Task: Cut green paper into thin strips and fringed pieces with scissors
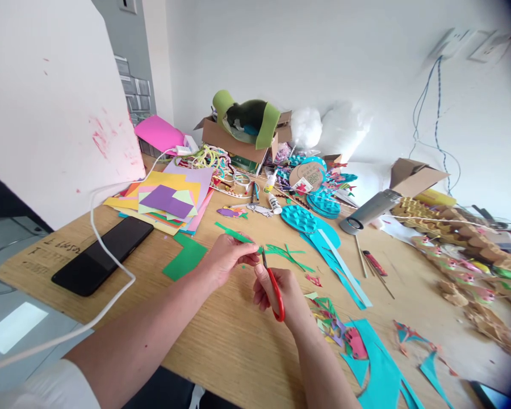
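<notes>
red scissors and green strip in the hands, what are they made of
Scissors: handle probably plastic, smooth and evenly red; blades likely metal, thin and dark. Green strip: likely paper, matte, thin and flat, though thin foam is possible.

Red on scissors handle (pixel 277 292). From it: green on paper strip (pixel 231 232), 11 o'clock; yellow, purple, pink on stacked sheets (pixel 166 200), 10; black on phone (pixel 88 265), 9; turquoise on cut paper (pixel 378 363), 4.

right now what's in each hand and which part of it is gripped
The right hand holds the scissors by their red handles; the left hand pinches a green paper strip near the blades.
</notes>
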{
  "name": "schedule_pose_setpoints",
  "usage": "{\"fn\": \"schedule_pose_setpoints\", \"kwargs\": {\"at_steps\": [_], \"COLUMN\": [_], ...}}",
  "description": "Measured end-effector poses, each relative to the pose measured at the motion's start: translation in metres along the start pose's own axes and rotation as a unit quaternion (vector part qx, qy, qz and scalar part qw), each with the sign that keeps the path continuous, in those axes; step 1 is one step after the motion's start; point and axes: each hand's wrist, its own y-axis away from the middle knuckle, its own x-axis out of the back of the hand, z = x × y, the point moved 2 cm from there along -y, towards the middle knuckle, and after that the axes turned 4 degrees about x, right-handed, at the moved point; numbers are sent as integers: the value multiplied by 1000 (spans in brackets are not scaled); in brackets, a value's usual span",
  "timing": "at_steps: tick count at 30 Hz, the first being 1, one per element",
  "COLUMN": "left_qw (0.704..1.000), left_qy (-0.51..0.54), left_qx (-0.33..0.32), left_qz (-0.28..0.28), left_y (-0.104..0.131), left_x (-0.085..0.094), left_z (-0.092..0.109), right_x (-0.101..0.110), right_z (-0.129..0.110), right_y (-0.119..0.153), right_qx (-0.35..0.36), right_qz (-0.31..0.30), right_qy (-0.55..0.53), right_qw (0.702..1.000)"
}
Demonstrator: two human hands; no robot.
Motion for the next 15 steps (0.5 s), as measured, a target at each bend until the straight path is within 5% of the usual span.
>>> {"fn": "schedule_pose_setpoints", "kwargs": {"at_steps": [15], "left_qw": [999], "left_qy": [-9], "left_qx": [22], "left_qz": [-34], "left_y": [2], "left_x": [-3], "left_z": [-2], "right_x": [-2], "right_z": [4], "right_y": [-3], "right_qx": [-3], "right_qz": [10], "right_qy": [-5], "right_qw": [1000]}}
